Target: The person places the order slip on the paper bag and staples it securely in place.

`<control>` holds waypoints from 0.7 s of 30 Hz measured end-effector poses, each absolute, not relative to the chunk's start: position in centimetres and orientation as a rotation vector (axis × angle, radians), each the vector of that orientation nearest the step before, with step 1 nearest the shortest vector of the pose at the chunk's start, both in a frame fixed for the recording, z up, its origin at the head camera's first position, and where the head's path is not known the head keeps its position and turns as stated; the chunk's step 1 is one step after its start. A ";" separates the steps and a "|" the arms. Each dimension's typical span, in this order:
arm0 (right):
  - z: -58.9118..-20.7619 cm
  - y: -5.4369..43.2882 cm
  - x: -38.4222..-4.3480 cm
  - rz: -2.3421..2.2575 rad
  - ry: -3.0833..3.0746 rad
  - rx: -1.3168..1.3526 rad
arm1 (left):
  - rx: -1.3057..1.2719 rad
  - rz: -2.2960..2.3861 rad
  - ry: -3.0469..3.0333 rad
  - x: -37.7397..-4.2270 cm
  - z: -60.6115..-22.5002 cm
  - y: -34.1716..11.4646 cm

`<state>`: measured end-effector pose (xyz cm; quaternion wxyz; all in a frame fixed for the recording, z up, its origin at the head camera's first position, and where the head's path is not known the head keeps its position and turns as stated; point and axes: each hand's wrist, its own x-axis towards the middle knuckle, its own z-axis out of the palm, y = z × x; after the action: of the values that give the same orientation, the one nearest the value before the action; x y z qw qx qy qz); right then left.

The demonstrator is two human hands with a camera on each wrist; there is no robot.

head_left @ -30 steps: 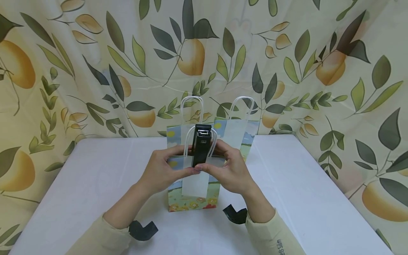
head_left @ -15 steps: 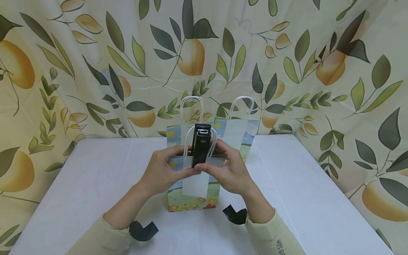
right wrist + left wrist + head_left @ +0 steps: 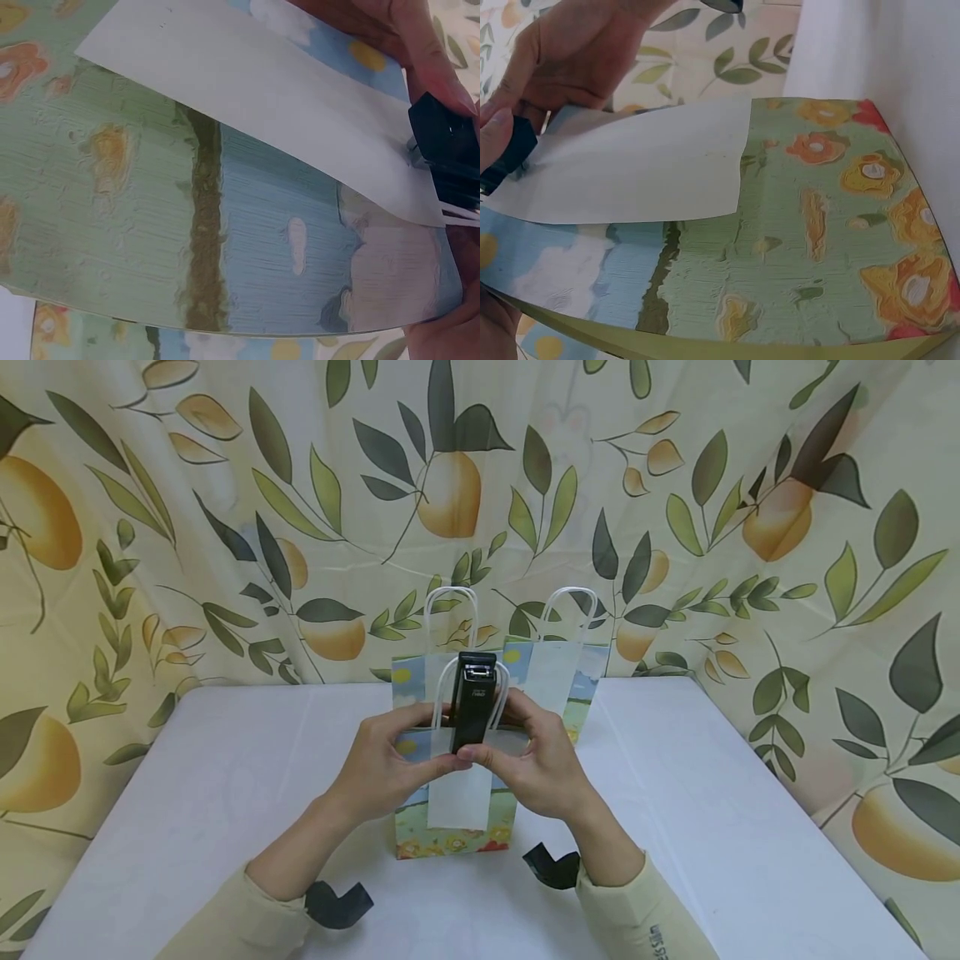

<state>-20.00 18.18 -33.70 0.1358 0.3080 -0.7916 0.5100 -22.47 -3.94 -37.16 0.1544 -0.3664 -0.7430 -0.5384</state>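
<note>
A black stapler (image 3: 474,702) stands upright over the top edge of the nearest paper gift bag (image 3: 416,831), between its white rope handles. My left hand (image 3: 382,760) and right hand (image 3: 543,756) grip the stapler from both sides, thumbs meeting low on its front, other fingers behind and mostly hidden. A white paper strip (image 3: 459,797) hangs down the bag's front. In the left wrist view the stapler (image 3: 510,157) bites the upper end of the strip (image 3: 652,165). The right wrist view also has the stapler (image 3: 446,146) over the strip's end.
Two more gift bags with white handles stand behind: a left one (image 3: 408,681) and a right one (image 3: 588,685) with its own white strip (image 3: 551,672). A white cloth covers the table (image 3: 262,735). A fruit-patterned curtain (image 3: 337,552) hangs behind.
The white strip's lower end has swung slightly down and forward on the bag's front. Both hands and the stapler stay almost in the same place.
</note>
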 end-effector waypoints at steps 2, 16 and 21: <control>-33.7 18.1 -20.0 1.473 -2.293 0.892 | -1.053 -1.547 -2.127 -22.5 -37.2 -3.9; -33.8 17.9 -19.8 1.416 -2.283 0.909 | -1.063 -1.547 -2.092 -22.3 -37.2 -3.7; -33.9 17.8 -19.9 1.355 -2.290 0.941 | -1.065 -1.533 -2.081 -22.4 -37.4 -3.6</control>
<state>-19.87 17.82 -33.87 0.1591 0.3291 -0.8011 0.4740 -22.39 -3.61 -37.43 0.1722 -0.3753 -0.7332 -0.5403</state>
